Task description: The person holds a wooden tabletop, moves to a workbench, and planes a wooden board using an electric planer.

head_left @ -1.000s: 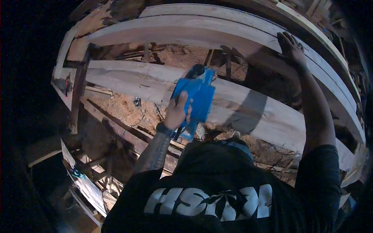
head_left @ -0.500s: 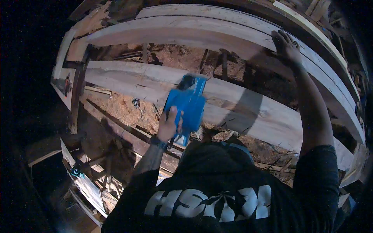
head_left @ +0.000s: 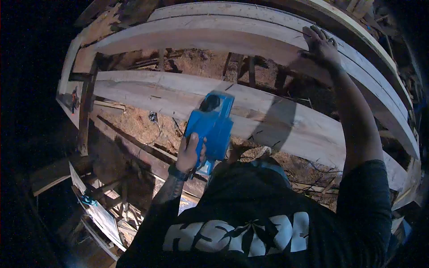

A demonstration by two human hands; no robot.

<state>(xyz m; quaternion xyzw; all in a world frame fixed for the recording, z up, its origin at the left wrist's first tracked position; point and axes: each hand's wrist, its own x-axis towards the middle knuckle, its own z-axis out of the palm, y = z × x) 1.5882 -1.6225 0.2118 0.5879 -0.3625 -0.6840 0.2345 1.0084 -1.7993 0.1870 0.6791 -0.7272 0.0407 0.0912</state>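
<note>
My left hand [head_left: 189,154] is closed round the handle of a blue electric planer [head_left: 212,129]. The planer has a dark round knob at its far end. It lies over the middle wooden plank [head_left: 170,94], tilted across its near edge; whether its sole touches the wood I cannot tell. Up at the right, my right hand [head_left: 322,48] leans on the far plank [head_left: 201,27], fingers spread over the top and thumb apart, holding nothing.
Wood shavings [head_left: 138,120] cover the ground between the planks. A dark upright post [head_left: 86,114] stands at the left end. Thin cables trail near the shavings. Loose boards [head_left: 102,219] lie at the lower left, and a light strip of timber [head_left: 357,29] runs beyond the far plank.
The planer and my left hand have shifted slightly towards my body. My right hand stays on the far plank; the whole view has moved a little.
</note>
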